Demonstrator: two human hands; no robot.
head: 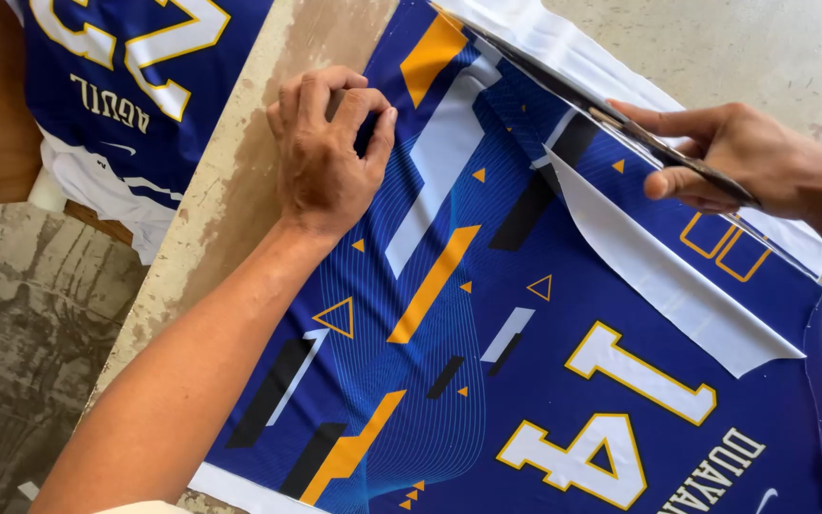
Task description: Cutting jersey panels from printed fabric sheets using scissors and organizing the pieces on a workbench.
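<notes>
Left hand (328, 152) pinches the blue fabric (487, 314) at upper centre; right hand (734, 157), upper right, holds scissors (611, 119) cutting its white edge (677, 290); another jersey (135, 86) upper left.

A garment-printing workshop: printed blue jersey fabric (487, 314) spread on a worn worktable (240, 181), more printed pieces (135, 86) beside.

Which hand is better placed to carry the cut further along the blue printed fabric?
Right hand: it holds the scissors at the fabric's cut edge. Left hand pinches the far edge.
</notes>
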